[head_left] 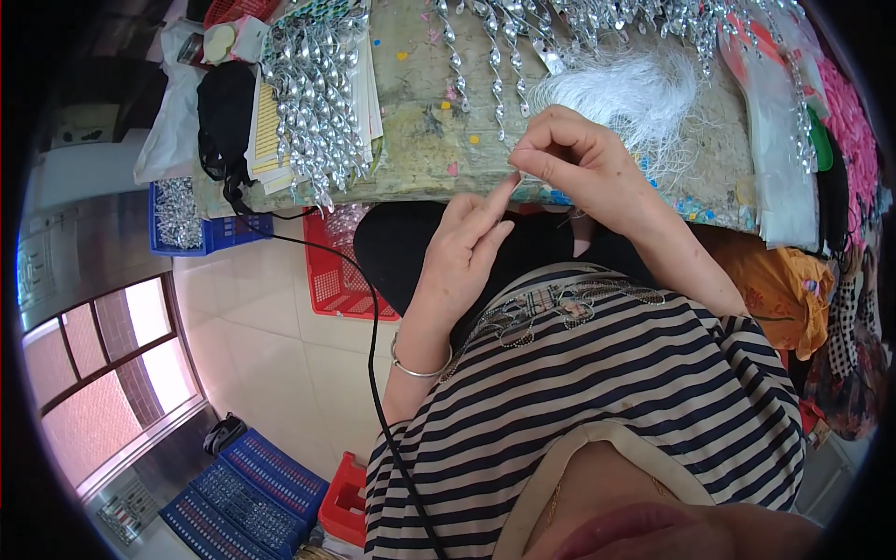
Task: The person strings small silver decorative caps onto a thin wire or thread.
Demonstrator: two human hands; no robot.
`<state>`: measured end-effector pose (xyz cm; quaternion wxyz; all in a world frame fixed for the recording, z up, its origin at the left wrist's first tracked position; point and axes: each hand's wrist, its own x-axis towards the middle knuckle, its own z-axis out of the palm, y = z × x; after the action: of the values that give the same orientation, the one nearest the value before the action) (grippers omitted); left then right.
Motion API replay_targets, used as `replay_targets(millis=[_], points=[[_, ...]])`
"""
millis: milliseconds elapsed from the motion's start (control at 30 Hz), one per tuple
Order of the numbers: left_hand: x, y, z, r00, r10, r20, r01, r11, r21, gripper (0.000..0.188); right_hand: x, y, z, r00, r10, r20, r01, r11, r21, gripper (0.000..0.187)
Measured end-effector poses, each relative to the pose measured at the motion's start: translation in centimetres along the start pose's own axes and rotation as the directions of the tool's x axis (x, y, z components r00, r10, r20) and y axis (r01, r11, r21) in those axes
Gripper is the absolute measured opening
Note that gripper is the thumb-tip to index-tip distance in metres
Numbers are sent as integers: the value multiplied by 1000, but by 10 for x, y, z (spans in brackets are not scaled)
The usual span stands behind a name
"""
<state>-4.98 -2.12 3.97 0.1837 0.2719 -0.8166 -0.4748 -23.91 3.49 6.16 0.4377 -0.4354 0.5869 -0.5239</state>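
My right hand (583, 163) is held above the table's near edge, thumb and forefinger pinched together. A thin white thread (523, 177) shows at this pinch, though most of it is hidden. Close below, my left hand (467, 241) points its forefinger up to the right fingertips, with its thumb held apart. Just beyond the pinch, twisted silver strands (497, 79) lie on the table, one end close to my right fingers. A loose bundle of white thread (630, 98) spreads behind my right hand.
More silver twisted strands (322, 112) lie over cards at the table's left. Clear plastic bags (779, 177) hang at its right edge. Below the table are a blue basket (177, 219) and a red basket (327, 280). A black cable (375, 355) runs down past my left arm.
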Motion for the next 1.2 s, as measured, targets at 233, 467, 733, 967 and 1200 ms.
replay_targets(millis=[233, 467, 733, 967, 1200], points=[[-13, -13, 13, 997, -48, -59, 15, 882, -470, 38, -5, 18, 14, 983, -69, 170, 52, 993, 103, 7], [-1, 1, 15, 937, -349, -14, 253, 707, -660, 12, -10, 22, 14, 982, 8, 189, -50, 974, 220, 6], [-27, -11, 2, 921, -387, -46, 300, 781, -548, 13, -31, 29, -8, 944, -93, 315, 196, 929, -314, 17], [-65, -41, -5, 859, -511, -31, 421, 740, -525, 12, -47, 39, -65, 992, -61, 107, 97, 921, -378, 9], [-39, -27, 10, 901, -431, -45, 346, 778, -524, 12, -45, 19, -38, 1000, -15, 22, 19, 980, -196, 8]])
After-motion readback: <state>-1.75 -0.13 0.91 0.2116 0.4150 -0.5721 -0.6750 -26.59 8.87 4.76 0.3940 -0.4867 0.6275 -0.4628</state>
